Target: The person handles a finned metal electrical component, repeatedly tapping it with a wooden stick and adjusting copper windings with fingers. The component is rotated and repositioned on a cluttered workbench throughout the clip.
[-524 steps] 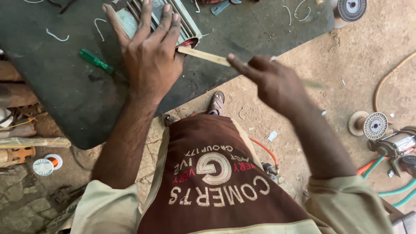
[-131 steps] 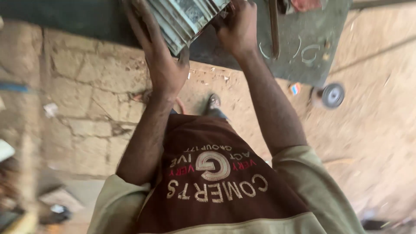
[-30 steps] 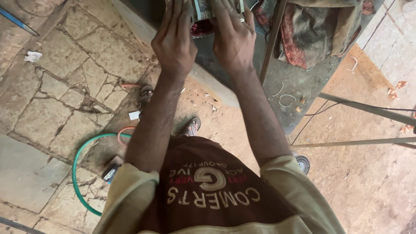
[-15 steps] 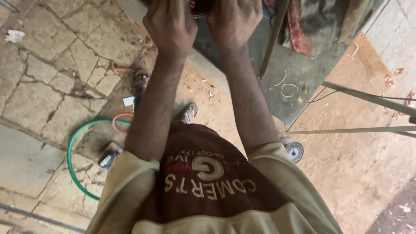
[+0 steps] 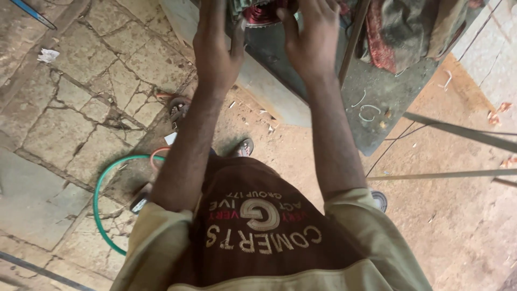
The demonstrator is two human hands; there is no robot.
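Reaching forward, left hand [image 5: 215,51] and right hand [image 5: 312,43] each clasp the copper-wound motor part [image 5: 264,11].

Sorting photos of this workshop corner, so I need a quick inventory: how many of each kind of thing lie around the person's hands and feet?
Hands: 2, left hand, right hand
Copper-wound motor part: 1
Green hose: 1
Metal rods: 2
Cloth heap: 1
Total: 7

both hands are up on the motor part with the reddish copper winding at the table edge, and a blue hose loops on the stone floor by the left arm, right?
Nearly: the hose is green, not blue, as the head view shows. The left hand and right hand are indeed on the motor part at the table edge.
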